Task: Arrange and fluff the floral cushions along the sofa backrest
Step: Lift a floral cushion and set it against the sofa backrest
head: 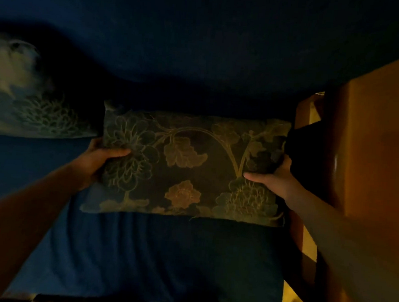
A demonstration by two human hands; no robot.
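I grasp the dark rectangular floral fabric cushion at both short ends, left hand and right hand clenched on it, near the blue sofa's right end. It seems not yet settled against the backrest; a paler floral cushion already leans at the left.

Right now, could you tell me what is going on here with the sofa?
A person is holding a floral cushion by its two short ends, the left hand on one and the right hand on the other, thumbs on its front face. It is over the blue sofa seat, near the backrest and next to a wooden armrest. A second floral cushion sits to the left against the backrest. The room is dim, so finer detail is hard to tell.
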